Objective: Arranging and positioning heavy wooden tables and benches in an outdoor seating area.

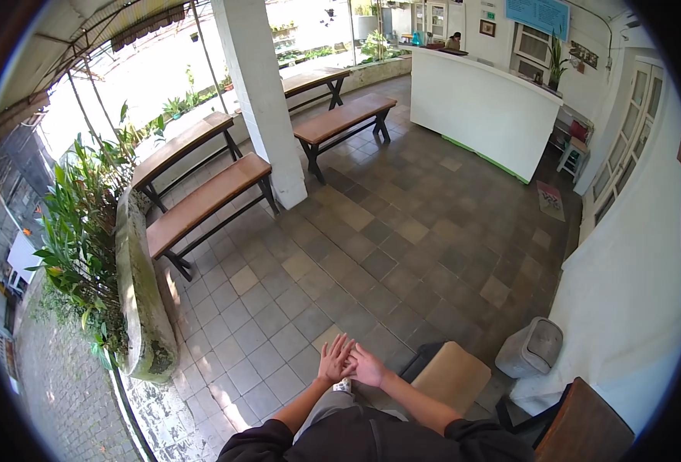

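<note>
My left hand [334, 362] is held out low in front of my body, its back up and its fingers spread. Against it rests my right hand [368, 367], turned more palm up. The two hands overlap at the fingers, so part of the right fingers is hidden. Neither hand holds any object. Below them show a patterned shoe [342, 385] and a grey trouser leg [321, 406]. To the right of my right forearm sits a flat-topped tan thing [454, 375], perhaps a box or a seat, beside a black object [424, 361].
A grey waste bin [529, 348] stands by the right wall, near a brown wooden tabletop [586, 424]. Left are wooden benches [210, 202] [346, 118], a white pillar [262, 104] and a planter wall [138, 289]. A person [453, 40] is behind the white counter [482, 112].
</note>
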The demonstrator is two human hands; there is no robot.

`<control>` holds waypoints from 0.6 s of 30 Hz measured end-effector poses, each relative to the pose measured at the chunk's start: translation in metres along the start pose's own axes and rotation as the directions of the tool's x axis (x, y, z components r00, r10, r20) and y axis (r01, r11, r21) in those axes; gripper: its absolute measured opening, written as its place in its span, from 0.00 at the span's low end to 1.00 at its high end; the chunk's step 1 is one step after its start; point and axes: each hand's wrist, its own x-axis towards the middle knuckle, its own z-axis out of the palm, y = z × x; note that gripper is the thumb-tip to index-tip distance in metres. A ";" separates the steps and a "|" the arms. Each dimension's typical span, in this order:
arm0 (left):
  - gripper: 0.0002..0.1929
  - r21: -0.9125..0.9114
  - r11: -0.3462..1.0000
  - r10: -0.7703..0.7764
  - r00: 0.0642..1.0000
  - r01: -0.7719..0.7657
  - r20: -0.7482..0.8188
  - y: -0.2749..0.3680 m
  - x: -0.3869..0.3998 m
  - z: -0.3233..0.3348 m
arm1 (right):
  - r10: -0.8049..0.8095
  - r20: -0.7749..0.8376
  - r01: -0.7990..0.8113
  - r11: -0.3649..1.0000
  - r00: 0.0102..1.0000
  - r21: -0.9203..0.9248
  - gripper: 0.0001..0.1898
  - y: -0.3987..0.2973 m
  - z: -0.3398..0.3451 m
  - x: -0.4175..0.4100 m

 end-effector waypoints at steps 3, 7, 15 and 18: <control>0.33 -0.213 0.704 -0.659 0.735 0.678 0.160 -0.080 0.015 0.005 | -0.065 -0.072 0.037 0.941 0.995 -0.335 0.31 -0.030 0.042 0.032; 0.30 -0.509 -0.161 -0.745 0.235 0.845 0.625 -0.148 0.050 0.010 | -0.252 -0.015 0.185 0.748 0.968 -0.637 0.29 -0.072 0.072 0.075; 0.29 -0.447 -0.625 -0.057 0.534 0.639 0.843 -0.104 0.233 0.037 | -0.621 0.361 0.198 -0.317 0.696 -0.927 0.27 -0.175 -0.016 0.129; 0.28 -0.288 -0.668 0.156 0.508 0.686 0.847 -0.085 0.314 0.042 | -0.668 0.248 -0.087 -0.426 0.702 -0.901 0.28 -0.254 -0.039 0.114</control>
